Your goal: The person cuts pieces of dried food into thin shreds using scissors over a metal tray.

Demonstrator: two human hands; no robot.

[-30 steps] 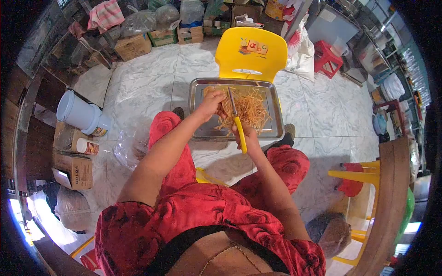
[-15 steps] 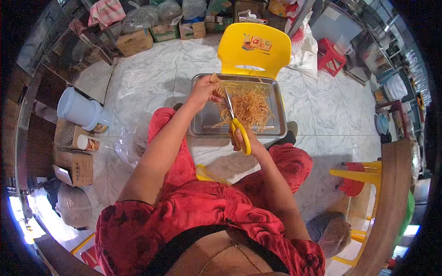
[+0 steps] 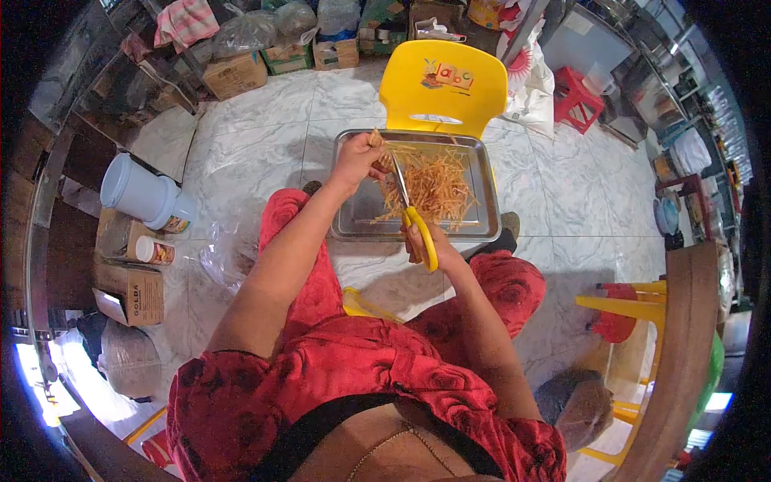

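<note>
My left hand [image 3: 357,163] is closed around a light-brown, ridged dried piece [image 3: 384,156] whose exact kind I cannot make out. Yellow-handled scissors [image 3: 419,229] are gripped in my right hand [image 3: 424,247], their metal blades pointing up to the piece beside my left fingers. Beneath both hands lies a shallow metal tray [image 3: 347,229], resting on a yellow chair [image 3: 443,76]. On its right half sits a loose pile of thin tan strips [image 3: 438,189]. My fingers partly hide the held piece, and the blade tips reach its lower edge.
Light-blue buckets [image 3: 136,189] and cardboard boxes [image 3: 138,296] stand at the left. A clear plastic bag [image 3: 225,257] lies on the floor near my left leg. Bags and boxes [image 3: 234,75] line the back. At the right are a red stool [image 3: 578,100] and a wooden tabletop edge [image 3: 687,337].
Hardly anything differs. Both hands, the scissors and the held piece stay almost in the same place over the tray.
</note>
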